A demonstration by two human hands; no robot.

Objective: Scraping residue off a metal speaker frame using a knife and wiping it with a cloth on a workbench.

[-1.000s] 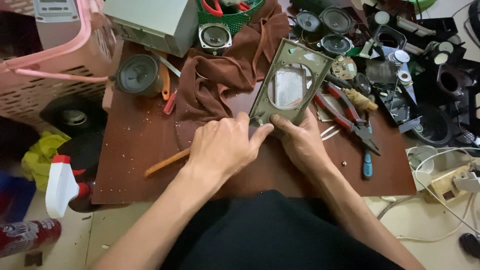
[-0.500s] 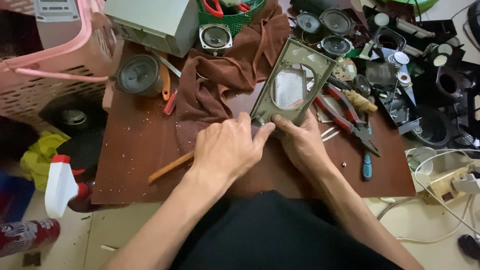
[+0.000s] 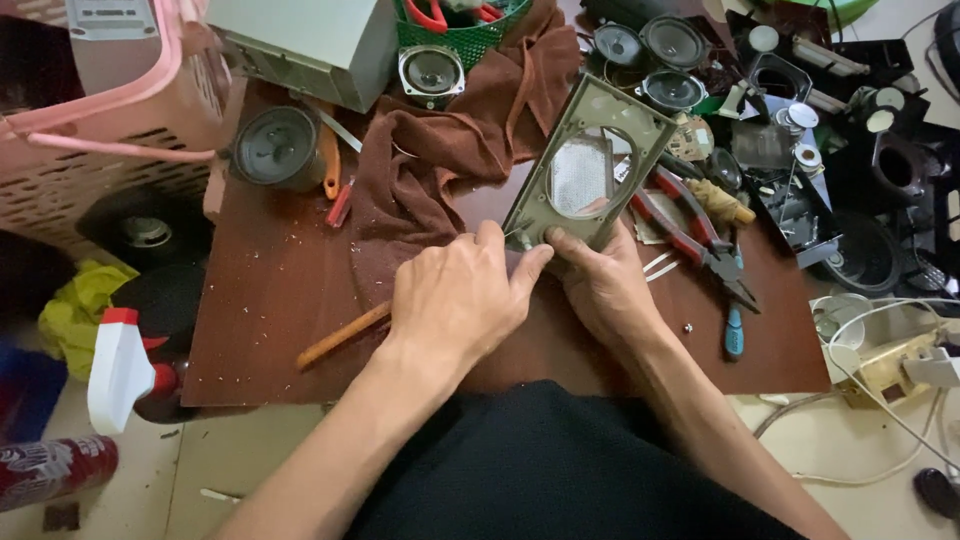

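Far to the left of both hands, on the floor, stands a white spray bottle [image 3: 118,368], with a pink basket [image 3: 110,110] above it. On the brown table [image 3: 270,300], up and left of the left hand, lies a round grey speaker [image 3: 275,147]. A wooden stick [image 3: 343,336] lies just left of that hand's wrist, and a brown cloth [image 3: 440,150] is bunched just above its knuckles.

The left hand [image 3: 458,300] is curled palm-down, with its fingertips pressed against the lower end of the grey panel [image 3: 588,165]. What it may be pinching under the fingers cannot be made out.

The panel is a flat, oblong frame with a round opening covered in mesh. Its long axis runs from the hands at lower left up and away to the upper right, so its far end points toward the small speakers [image 3: 650,45] at the back of the table. It stands tilted on its near edge.

The right hand [image 3: 600,285] grips the panel's bottom edge, with the thumb on the front face and the fingers wrapped behind.

To the right of this hand lie red-handled pliers [image 3: 690,235], and a blue-handled screwdriver [image 3: 734,332] sits a little further right and below.
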